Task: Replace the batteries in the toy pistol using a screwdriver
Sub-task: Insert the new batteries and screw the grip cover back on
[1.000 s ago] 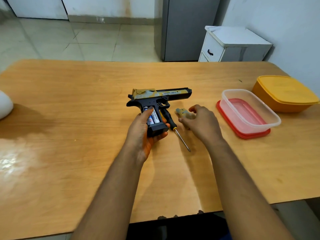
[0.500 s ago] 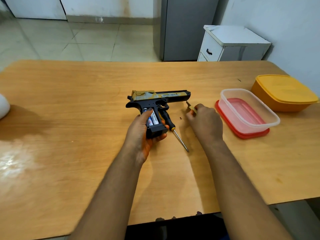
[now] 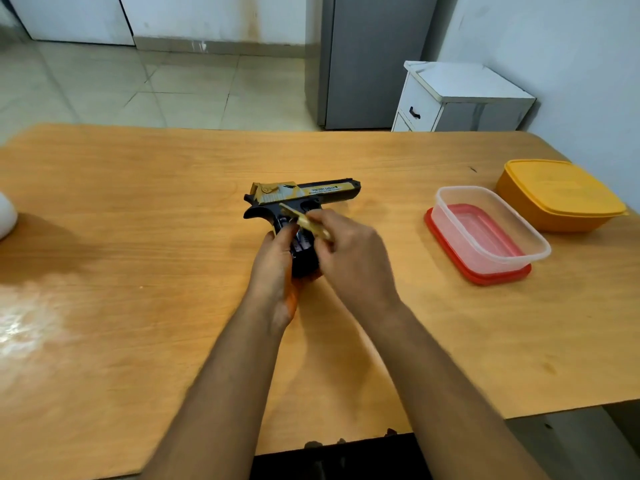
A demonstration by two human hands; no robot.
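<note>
Fingers (image 3: 322, 220) of right hand (image 3: 349, 258) pinching gold cover (image 3: 304, 221), left hand (image 3: 277, 268) gripping pistol (image 3: 304, 195)

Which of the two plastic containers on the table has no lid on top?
The clear container, nearer to the hands: it is open and stands on a red lid. The orange container behind it is closed.

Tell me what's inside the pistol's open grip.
Batteries with white and blue labels sit inside the toy pistol grip. Both hands and the gold cover hide most, so the count is unclear.
</note>
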